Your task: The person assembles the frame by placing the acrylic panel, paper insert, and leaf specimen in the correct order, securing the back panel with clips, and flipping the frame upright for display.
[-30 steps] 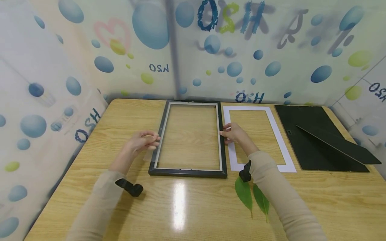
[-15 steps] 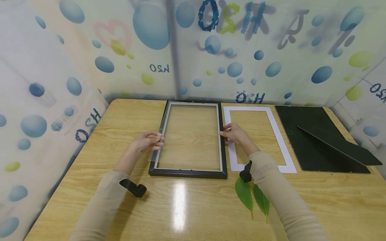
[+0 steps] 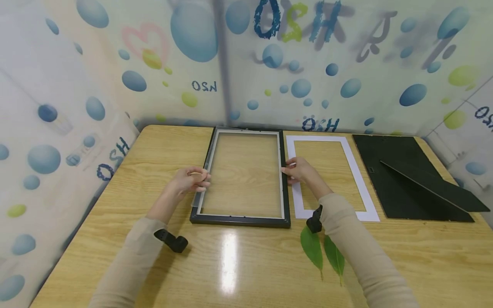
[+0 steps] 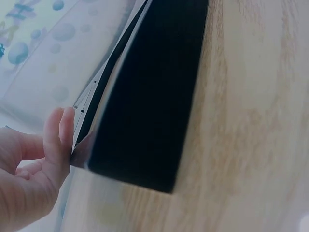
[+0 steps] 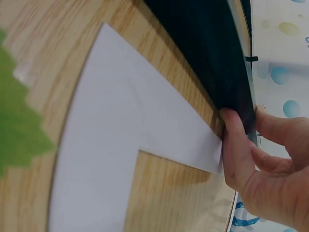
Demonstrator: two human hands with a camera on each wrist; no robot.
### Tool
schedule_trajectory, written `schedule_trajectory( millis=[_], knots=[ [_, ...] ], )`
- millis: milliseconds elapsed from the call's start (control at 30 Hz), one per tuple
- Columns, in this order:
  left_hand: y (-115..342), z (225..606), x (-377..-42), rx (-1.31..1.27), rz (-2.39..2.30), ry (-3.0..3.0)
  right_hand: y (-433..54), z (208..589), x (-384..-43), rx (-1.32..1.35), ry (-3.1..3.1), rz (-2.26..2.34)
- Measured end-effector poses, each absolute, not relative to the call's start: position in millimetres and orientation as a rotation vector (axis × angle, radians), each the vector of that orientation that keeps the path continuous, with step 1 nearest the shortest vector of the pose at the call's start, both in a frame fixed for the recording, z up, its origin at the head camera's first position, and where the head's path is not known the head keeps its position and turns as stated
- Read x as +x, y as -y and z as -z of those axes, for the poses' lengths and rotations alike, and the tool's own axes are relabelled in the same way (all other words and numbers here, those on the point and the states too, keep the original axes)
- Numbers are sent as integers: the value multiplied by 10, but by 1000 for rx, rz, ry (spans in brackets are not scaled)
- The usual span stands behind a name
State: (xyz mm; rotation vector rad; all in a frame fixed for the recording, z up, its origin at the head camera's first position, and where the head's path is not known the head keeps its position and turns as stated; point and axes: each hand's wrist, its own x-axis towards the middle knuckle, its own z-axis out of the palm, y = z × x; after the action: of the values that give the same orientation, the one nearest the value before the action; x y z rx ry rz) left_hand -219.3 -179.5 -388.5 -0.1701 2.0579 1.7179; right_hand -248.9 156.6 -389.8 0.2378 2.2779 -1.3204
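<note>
A black picture frame [image 3: 240, 220] with a pale inner lip lies face down on the table. My left hand [image 3: 186, 182] pinches the left edge of a clear sheet [image 3: 195, 201], which overlaps the frame's left side. In the left wrist view the sheet's corner [image 4: 82, 152] shows beside the frame's outer wall [image 4: 145, 111], next to my fingers. My right hand [image 3: 299, 171] grips the frame's right side. The right wrist view shows its thumb and fingers on either side of the frame wall [image 5: 207, 43]. How far the sheet extends is hard to see.
Right of the frame lies a white mat [image 3: 352, 171] with a rectangular opening. Farther right is a black backing board [image 3: 396, 192] with its stand [image 3: 435, 184] raised. Two green leaves [image 3: 312, 248] lie near the right forearm. A patterned curtain [image 3: 246, 64] stands behind the table.
My left hand has shifted slightly right with the clear sheet, whose far edge now shows over the frame's top left. The right hand stays on the frame.
</note>
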Motion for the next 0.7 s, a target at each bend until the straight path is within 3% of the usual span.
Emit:
schedule_trajectory(
  millis=[700],
  knots=[
    [1657,3879,-2170,-253,-1621,-2172,-1601,3980,-2554,227,-2262,1334]
  ],
)
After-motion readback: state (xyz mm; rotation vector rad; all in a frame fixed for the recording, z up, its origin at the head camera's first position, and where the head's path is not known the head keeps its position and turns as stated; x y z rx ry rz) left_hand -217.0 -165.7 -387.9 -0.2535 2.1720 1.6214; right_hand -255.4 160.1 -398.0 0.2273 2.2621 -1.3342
